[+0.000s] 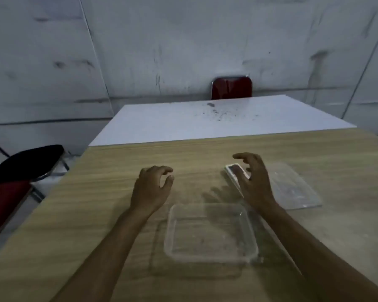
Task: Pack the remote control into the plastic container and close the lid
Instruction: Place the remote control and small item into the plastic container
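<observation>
Two bare forearms reach forward from the bottom edge, the left from about 7 o'clock, the right from about 5 o'clock. The left hand (152, 188) sits palm down, fingers curled loosely inward, thumb and forefinger apart, holding nothing. The right hand (254, 182) lies at its 3 o'clock, well apart from it, palm down, fingers spread and arched like a claw, thumb stretched toward 10 o'clock.
</observation>
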